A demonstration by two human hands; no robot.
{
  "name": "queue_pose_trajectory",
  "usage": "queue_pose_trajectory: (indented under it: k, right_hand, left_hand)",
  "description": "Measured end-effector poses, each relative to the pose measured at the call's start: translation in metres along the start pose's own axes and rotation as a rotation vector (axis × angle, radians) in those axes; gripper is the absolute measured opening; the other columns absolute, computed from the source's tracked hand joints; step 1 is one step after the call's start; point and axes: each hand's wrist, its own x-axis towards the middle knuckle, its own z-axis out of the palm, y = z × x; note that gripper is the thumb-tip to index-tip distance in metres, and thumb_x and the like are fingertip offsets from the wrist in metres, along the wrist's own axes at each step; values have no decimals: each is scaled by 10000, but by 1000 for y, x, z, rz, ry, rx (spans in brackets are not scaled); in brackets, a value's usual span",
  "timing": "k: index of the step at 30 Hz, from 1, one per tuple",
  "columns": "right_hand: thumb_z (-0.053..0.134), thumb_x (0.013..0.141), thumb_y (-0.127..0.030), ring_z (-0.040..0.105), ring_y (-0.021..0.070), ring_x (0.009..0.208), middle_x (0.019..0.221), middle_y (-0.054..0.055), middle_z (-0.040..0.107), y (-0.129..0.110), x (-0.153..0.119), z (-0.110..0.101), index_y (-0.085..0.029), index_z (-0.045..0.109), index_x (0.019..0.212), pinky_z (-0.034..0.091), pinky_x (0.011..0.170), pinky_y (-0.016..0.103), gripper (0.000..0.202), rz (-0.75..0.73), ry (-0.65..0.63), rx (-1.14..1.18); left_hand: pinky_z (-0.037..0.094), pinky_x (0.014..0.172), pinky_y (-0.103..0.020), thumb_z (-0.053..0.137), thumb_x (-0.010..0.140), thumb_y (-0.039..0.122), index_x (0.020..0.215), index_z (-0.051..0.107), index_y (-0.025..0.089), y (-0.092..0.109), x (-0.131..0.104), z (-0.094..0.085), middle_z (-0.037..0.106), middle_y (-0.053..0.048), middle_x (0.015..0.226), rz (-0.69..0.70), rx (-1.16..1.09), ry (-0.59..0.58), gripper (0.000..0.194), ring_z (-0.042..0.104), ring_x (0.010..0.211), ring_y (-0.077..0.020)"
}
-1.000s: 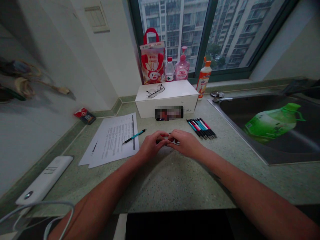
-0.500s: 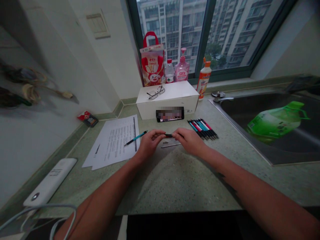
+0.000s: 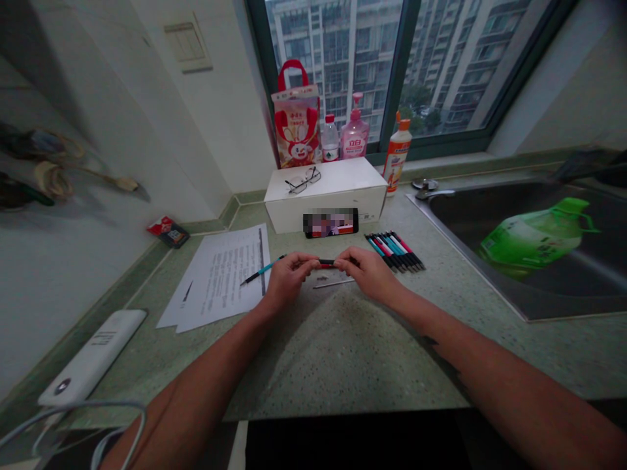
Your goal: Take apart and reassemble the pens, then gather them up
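Drawn apart since a second ago, the left hand [image 3: 288, 274] and right hand [image 3: 368, 271] now pinch a short black piece [image 3: 327, 261] between their fingertips, one at each end, in front of the phone [image 3: 331, 230]. It looks slim and lies crosswise; red newly shows along its lower edge, whether its own is unclear. Nearer the person, a thin silvery rod [image 3: 333, 284] lies on the counter [image 3: 313, 365]. Pens [image 3: 394, 252] line up rightward; leftward, a blue-and-black pen [image 3: 268, 267] rests on printed sheets [image 3: 215, 281].
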Motion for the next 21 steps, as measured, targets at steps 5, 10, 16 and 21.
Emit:
queue_pose_trajectory:
  k: [5, 10, 16, 21]
  right_hand:
    - [703, 889, -285, 635, 175, 760, 847, 36, 706, 2, -1, 3, -185, 663, 931, 450, 679, 288, 115, 6, 37, 55]
    - [459, 1036, -364, 602, 150, 636, 722, 36, 691, 4, 0, 3, -177, 693, 809, 427, 648, 290, 375, 74, -121, 63]
    - [662, 908, -334, 607, 157, 700, 820, 29, 697, 3, 0, 4, -169, 691, 1030, 429, 635, 275, 208, 63, -79, 132]
    - [531, 977, -322, 597, 143, 634, 729, 17, 671, 2, -1, 5, -167, 694, 889, 431, 613, 272, 242, 79, -159, 181]
  left_hand:
    - [439, 539, -244, 730, 766, 424, 863, 744, 152, 2, -1, 1, 678, -26, 681, 1, -4, 2, 289, 546, 572, -133]
    - [434, 541, -239, 720, 768, 406, 871, 744, 151, 5, -2, 3, 689, -37, 699, 8, -20, 6, 276, 550, 581, -134]
    - [442, 549, -244, 730, 783, 367, 880, 733, 147, 2, -1, 2, 664, -25, 674, 17, -24, 9, 241, 550, 574, -131]
    - [452, 561, -246, 720, 785, 365, 871, 735, 149, 2, -1, 3, 693, -35, 707, 40, -6, -7, 233, 563, 588, -132]
